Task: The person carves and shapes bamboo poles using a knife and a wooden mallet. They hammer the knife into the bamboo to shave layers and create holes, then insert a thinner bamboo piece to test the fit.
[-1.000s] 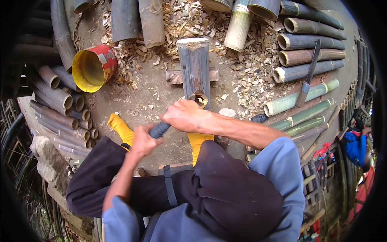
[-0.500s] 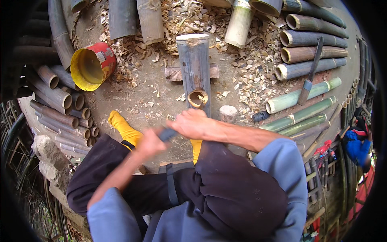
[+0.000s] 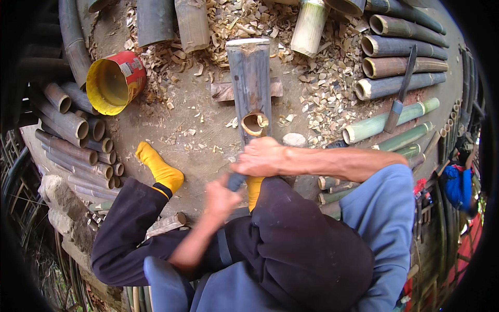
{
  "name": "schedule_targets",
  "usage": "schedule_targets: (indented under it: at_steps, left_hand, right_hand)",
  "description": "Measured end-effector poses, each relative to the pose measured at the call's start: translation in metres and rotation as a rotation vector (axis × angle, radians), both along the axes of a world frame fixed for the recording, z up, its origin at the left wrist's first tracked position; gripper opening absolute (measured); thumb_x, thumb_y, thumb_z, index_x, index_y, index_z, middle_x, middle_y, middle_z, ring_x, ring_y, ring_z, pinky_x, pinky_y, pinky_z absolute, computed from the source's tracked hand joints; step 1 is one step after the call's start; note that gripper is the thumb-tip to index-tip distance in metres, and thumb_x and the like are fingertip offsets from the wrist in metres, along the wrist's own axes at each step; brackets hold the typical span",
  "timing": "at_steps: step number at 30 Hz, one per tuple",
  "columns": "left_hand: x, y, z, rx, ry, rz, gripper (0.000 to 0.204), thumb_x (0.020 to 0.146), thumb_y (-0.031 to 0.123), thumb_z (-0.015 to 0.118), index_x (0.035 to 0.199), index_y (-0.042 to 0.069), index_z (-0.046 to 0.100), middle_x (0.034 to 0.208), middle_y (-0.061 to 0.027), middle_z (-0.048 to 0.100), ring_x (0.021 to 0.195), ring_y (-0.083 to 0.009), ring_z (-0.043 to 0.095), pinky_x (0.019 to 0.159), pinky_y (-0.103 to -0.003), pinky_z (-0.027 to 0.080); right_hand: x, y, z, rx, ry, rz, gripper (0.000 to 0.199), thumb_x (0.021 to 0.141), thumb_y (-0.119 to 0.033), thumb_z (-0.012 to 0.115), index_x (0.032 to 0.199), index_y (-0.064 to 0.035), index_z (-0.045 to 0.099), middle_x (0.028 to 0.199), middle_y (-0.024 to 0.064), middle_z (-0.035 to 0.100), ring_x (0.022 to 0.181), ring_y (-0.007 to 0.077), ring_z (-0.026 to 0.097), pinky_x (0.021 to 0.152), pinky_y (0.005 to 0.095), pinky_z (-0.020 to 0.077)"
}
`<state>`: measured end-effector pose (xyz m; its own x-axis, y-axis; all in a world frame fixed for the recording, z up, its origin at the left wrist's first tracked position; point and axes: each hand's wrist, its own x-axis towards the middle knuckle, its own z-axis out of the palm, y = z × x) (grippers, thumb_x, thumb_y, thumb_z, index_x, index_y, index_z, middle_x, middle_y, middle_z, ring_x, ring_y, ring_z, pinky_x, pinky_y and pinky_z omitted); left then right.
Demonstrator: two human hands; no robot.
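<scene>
The person's dark trousers (image 3: 312, 249) fill the space on the near side of the dark bamboo tube (image 3: 249, 78), which lies at the upper middle of the view and is the landmark here. To its right, a row of bamboo lengths (image 3: 390, 67) lies crosswise, long axes roughly square to it; to its left is a stack of narrower bamboo pieces (image 3: 70, 151), slanting with their open ends toward it.

The tube's own long axis runs away from the person, almost straight, the far end a touch left of the near one. Its pale cut rim points away, and the near end is hidden under the right hand. A red and yellow bucket (image 3: 132, 73) tips on its side left of the tube, mouth facing lower left. A wooden block (image 3: 223, 92) sits crosswise under the tube, showing on both sides.

The right hand (image 3: 262, 156) is curled over the tube's near end; what its fingers close on cannot be told. Nearer the person, the left hand (image 3: 221, 199), blurred, grasps a grey handle (image 3: 236, 181), whose axis slants from lower left up toward the tube. A rounded opening (image 3: 254, 124) in the tube's upper face, just beyond the right hand, holds a pale curl of shaving (image 3: 262, 121).
</scene>
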<state>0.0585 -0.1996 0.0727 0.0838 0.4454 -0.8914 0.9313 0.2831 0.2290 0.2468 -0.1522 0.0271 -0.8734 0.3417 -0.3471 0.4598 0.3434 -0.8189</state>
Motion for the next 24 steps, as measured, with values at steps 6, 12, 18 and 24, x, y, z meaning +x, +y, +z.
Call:
schedule_targets:
  at_steps: [6, 12, 18, 24]
  left_hand:
    - [-0.004, -0.026, -0.012, -0.002, -0.190, 0.444, 0.030, 0.063, 0.018, 0.074, 0.085, 0.000, 0.066, 0.063, -0.0134, 0.063, 0.057, -0.0184, 0.063, 0.057, -0.034, 0.050]
    - [-0.031, 0.122, -0.004, 0.186, -0.193, -0.412, 0.025, 0.058, 0.017, 0.073, 0.076, 0.004, 0.064, 0.064, -0.0164, 0.064, 0.060, -0.0294, 0.065, 0.065, -0.041, 0.054]
    - [0.083, 0.244, 0.031, 0.337, -0.209, -1.301, 0.014, 0.051, 0.013, 0.064, 0.062, 0.007, 0.060, 0.063, -0.0168, 0.061, 0.064, -0.0362, 0.062, 0.058, -0.044, 0.050]
    - [-0.040, 0.071, -0.010, -0.043, -0.197, 0.143, 0.034, 0.054, 0.014, 0.071, 0.085, 0.000, 0.069, 0.063, -0.0112, 0.062, 0.056, -0.0188, 0.056, 0.060, -0.034, 0.047]
  right_hand:
    - [-0.021, 0.022, 0.004, 0.078, -0.081, 0.171, 0.014, 0.080, -0.016, 0.056, 0.087, -0.0138, 0.067, 0.065, 0.0063, 0.063, 0.064, 0.0252, 0.067, 0.055, 0.0369, 0.0539]
    - [-0.028, 0.016, -0.004, 0.252, -0.009, -0.710, 0.017, 0.077, -0.010, 0.058, 0.093, -0.0154, 0.060, 0.070, 0.0089, 0.062, 0.067, 0.0283, 0.065, 0.054, 0.0408, 0.0524]
    - [-0.022, 0.026, -0.006, 0.226, 0.213, -1.331, 0.032, 0.067, 0.005, 0.056, 0.096, -0.0062, 0.048, 0.067, 0.0135, 0.059, 0.066, 0.0339, 0.063, 0.055, 0.0437, 0.0517]
    - [-0.029, 0.035, 0.000, 0.097, -0.042, -0.358, 0.009, 0.075, -0.007, 0.059, 0.083, -0.0099, 0.062, 0.070, 0.0088, 0.063, 0.065, 0.0269, 0.065, 0.054, 0.0393, 0.0523]
